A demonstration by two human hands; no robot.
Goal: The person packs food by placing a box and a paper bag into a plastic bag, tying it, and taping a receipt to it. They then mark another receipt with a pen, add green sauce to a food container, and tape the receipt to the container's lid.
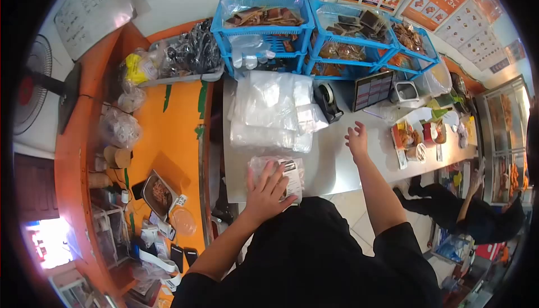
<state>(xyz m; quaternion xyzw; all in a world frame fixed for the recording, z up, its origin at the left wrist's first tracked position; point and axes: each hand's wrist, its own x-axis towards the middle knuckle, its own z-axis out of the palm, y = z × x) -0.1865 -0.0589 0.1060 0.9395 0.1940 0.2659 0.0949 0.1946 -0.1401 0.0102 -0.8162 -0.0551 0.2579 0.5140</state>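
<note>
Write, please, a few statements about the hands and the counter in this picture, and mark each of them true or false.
1. The left hand lies spread on a clear plastic packet. True.
2. The right hand grips the tape dispenser. False: it is open and apart from the dispenser.
3. The blue baskets stand behind the stack of clear plastic bags. True.
4. The tablet stands left of the tape dispenser. False: it stands to the right.
5. The stack of clear plastic bags lies on the orange surface. False: it lies on the grey counter.
</note>
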